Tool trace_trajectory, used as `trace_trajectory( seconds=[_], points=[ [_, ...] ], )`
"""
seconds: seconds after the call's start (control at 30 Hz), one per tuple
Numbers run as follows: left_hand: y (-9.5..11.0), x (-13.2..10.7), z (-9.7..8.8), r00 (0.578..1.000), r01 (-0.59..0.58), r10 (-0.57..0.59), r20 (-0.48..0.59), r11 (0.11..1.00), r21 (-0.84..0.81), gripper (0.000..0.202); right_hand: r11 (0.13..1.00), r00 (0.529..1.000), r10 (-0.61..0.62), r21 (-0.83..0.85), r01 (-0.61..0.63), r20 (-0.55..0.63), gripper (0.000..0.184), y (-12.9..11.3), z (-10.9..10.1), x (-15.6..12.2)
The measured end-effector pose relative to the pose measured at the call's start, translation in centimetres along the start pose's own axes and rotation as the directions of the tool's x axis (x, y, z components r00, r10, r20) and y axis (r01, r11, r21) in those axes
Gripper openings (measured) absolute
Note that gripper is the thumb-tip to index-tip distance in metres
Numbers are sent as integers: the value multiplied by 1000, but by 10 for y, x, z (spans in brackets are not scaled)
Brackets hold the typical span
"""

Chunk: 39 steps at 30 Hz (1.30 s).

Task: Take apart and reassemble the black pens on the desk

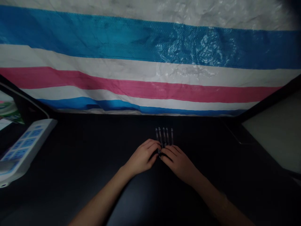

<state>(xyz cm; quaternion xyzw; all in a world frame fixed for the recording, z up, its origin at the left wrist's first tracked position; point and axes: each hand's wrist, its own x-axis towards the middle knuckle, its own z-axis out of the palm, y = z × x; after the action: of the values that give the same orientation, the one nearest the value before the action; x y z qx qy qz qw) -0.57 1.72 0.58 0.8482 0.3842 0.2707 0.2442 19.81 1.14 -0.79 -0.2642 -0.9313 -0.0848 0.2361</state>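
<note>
Several slim, clear, pen-like sticks (164, 131) lie side by side on the black table (89, 157), their far ends pointing away from me. At their near ends my two hands meet, fingertips almost touching. My left hand (143, 155) is closed, its curled fingers and thumb around a small dark piece with a pale tip (159, 154). From the other side my right hand (178, 161) also closes on this spot, thumb and fingers bent inward. The fingers cover most of the piece, and the dim light hides its kind.
A white power strip (39, 138) with blue sockets lies along the left edge, a pale cable (35, 102) behind it. Beyond the table's far edge hangs a striped plastic sheet (150, 88). A pale panel (277, 128) stands at the right.
</note>
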Motion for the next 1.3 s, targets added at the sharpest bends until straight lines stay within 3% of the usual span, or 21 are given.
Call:
trace_trajectory(
  seconds=[0.37, 0.8, 0.9, 0.97, 1.03, 1.13, 1.2, 1.23, 1.3],
  points=[
    [-1, 0, 1, 1000, 8, -7, -11, 1000, 7, 25, 999, 998, -39, -32, 37, -41, 20, 0, -2, 2],
    [-1, 0, 1, 1000, -9, 9, -23, 1000, -6, 26, 999, 999, -41, -3, 41, -12, 19, 4, -6, 0],
    [-1, -1, 1, 1000, -3, 3, -24, 1000, -9, 27, 982, 995, 73, 176, -62, -62, 22, 5, -6, -1],
    [-1, -1, 1, 1000, 3, -3, -26, 1000, -4, 27, 924, 970, 204, 352, -148, -130, 23, 5, -6, -3],
    [0, -1, 0, 1000, 9, -9, -25, 1000, -1, 29, 814, 911, 364, 540, -212, -191, 22, 4, -8, -5],
    [0, 0, 0, 995, 42, -46, -88, 998, -47, 30, 592, 769, 607, 759, -270, -201, 19, -2, -15, -8],
    [1, 0, 0, 976, 105, -128, -177, 986, -130, 27, 526, 708, 672, 814, -249, -218, 19, -9, -22, -10],
    [1, 1, 1, 958, 153, -195, -212, 967, -202, 25, 527, 713, 662, 819, -227, -229, 20, -12, -26, -11],
    [2, 3, 4, 910, 243, -359, -210, 869, -430, 27, 585, 778, 578, 790, -183, -248, 25, -18, -31, -10]
  ],
)
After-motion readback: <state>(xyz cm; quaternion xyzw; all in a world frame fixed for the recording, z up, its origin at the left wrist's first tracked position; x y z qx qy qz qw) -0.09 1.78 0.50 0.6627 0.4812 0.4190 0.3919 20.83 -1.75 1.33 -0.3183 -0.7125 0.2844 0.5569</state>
